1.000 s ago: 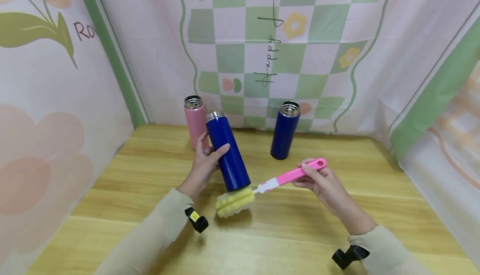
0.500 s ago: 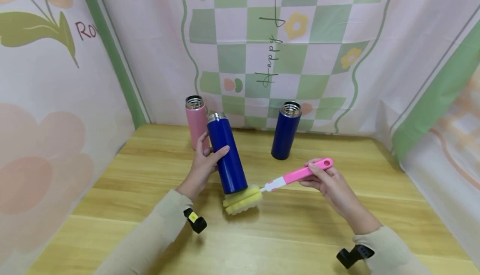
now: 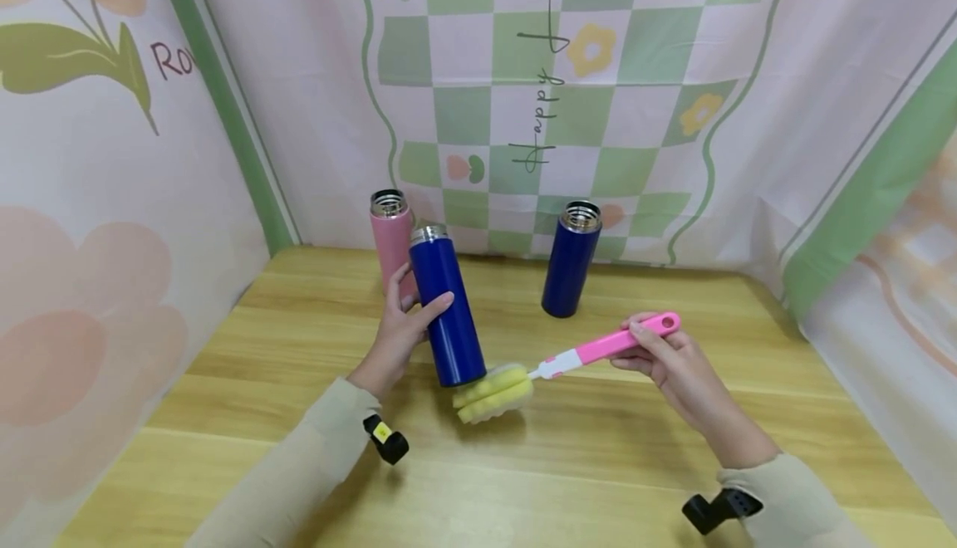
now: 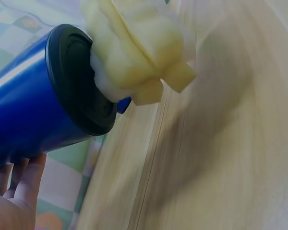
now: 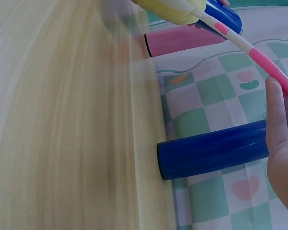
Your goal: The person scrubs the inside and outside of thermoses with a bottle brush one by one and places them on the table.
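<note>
My left hand (image 3: 399,324) grips a dark blue bottle (image 3: 449,311) tilted above the table, its steel neck up and away, its base toward me. In the left wrist view the bottle's black base (image 4: 79,81) faces a yellow and white sponge head (image 4: 139,43), which touches or nearly touches it. That head belongs to a bottle brush, whose pink handle (image 3: 620,342) my right hand (image 3: 676,374) pinches between thumb and fingers. In the right wrist view the thumb (image 5: 276,110) lies along the handle.
A pink bottle (image 3: 392,241) without a lid stands behind my left hand. Another dark blue bottle (image 3: 571,261), lidless too, stands upright at the back right. The wooden table (image 3: 598,481) ends at a printed curtain (image 3: 456,50).
My right hand has moved right with the brush, its sponge head sliding rightward at the bottle's base. The held bottle has shifted slightly left and become a little more upright.
</note>
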`<state>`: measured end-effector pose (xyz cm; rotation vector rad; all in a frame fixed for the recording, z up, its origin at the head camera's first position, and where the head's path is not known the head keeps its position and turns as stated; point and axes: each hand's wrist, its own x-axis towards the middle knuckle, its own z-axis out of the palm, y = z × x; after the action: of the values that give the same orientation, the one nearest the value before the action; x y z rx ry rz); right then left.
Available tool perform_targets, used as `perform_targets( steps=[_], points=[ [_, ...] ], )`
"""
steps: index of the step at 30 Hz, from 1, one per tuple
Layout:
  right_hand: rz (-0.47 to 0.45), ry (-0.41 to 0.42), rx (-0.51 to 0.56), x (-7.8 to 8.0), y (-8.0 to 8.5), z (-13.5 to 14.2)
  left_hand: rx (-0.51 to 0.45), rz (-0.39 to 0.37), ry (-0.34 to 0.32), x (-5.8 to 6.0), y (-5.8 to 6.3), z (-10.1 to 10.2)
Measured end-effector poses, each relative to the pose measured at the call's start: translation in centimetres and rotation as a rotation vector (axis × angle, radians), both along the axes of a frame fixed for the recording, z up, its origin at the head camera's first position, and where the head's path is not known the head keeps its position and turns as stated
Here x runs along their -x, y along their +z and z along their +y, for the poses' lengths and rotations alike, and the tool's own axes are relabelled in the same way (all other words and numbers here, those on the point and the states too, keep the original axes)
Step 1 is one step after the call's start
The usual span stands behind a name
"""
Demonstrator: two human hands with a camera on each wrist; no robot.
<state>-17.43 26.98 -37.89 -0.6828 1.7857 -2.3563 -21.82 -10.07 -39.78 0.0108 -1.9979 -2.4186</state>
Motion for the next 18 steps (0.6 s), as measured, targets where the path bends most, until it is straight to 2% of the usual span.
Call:
perform_targets(
  steps=[10, 18],
  points=[
    [0.035, 0.004, -0.013, -0.26, 0.59, 0.04, -0.006, 0.002, 0.044, -0.12, -0.06, 0.21],
    [0.038, 0.008, -0.01, -0.35, 0.45, -0.39, -0.032, 0.013, 0.064, -0.14, 0.05, 0.96]
  ],
)
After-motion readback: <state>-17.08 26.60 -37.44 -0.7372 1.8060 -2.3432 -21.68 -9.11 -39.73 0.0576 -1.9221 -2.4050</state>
